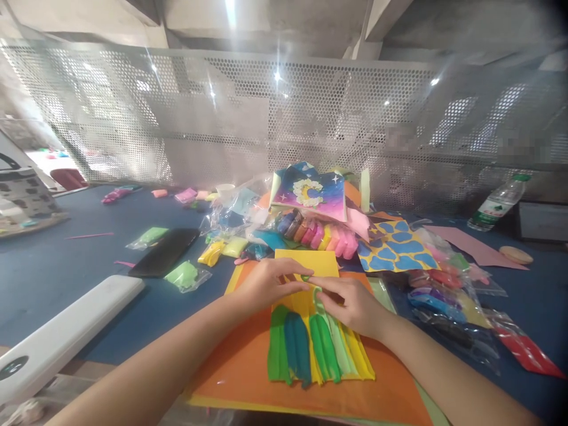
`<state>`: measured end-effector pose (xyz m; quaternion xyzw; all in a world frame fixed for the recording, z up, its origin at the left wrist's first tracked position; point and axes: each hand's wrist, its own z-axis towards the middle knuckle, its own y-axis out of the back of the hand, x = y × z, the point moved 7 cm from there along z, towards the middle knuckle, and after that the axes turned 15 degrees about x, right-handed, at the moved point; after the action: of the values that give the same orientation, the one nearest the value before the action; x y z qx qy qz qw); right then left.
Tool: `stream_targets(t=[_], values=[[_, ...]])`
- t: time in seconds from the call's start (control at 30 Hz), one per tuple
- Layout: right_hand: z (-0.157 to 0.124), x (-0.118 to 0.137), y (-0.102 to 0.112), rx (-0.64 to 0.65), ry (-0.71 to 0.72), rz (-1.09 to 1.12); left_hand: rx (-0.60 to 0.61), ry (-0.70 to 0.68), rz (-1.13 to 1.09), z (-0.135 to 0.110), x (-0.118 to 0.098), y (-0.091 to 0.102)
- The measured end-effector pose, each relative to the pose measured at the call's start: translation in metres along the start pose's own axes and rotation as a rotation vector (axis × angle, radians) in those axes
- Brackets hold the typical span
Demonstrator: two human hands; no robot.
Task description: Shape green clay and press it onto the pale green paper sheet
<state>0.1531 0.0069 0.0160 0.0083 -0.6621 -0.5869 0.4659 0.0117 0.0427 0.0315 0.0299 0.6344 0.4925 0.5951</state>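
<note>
1. Nearest us, on the blue desk [106, 222], an orange sheet [231, 373] lies under a yellow card [306, 260], which we take as the centre of our clock.
2. Across the card's lower half, around 6 o'clock, run ridged clay strips [325, 349] in greens, teal and yellow (the ends look uneven along the bottom edge).
3. Over the card's upper part, our left hand [275, 284] comes in from 10 o'clock and our right hand [355, 305] from 2 o'clock. Their fingertips meet at a small green piece [305, 277], above the card; we cannot tell which grip is closed on it, or whether both share it.
4. The step in hand, we judge, is shaping that piece by fingertip; the next move seems to call for a light pinch that spares the soft ridges below.
5. Farther off lie a long white device [75, 331] at 9 o'clock, a red packet [526, 343] at 3, and a black phone-like slab [166, 253] at 10.
6. Beyond, at 12 o'clock, a row of coloured clay [317, 234] sits before a moon picture [308, 192]; a blue-and-yellow patterned sheet [397, 245] lies at 1 to 2.
7. Farthest, a tilted-looking bottle [499, 204] stands at 2 o'clock, near a perforated screen [222, 118].
</note>
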Motion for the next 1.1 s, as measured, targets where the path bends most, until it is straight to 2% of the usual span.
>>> stream_targets(t=[0.27,0.6,0.77,0.97,1.1], values=[[-0.001,0.002,0.0,0.02,0.024,0.019,0.054,0.008,0.079,-0.002,-0.003,-0.003],[-0.002,0.009,0.008,-0.033,0.079,-0.049,-0.049,0.123,-0.005,-0.001,0.0,0.008],[-0.003,0.015,0.012,-0.052,0.128,-0.073,-0.012,0.177,-0.069,-0.001,0.007,0.005],[-0.003,0.013,0.011,-0.039,0.121,-0.075,0.006,0.239,0.08,-0.004,0.012,0.007],[-0.002,0.01,0.01,-0.033,0.105,-0.063,0.034,0.221,0.001,-0.004,0.014,0.003]])
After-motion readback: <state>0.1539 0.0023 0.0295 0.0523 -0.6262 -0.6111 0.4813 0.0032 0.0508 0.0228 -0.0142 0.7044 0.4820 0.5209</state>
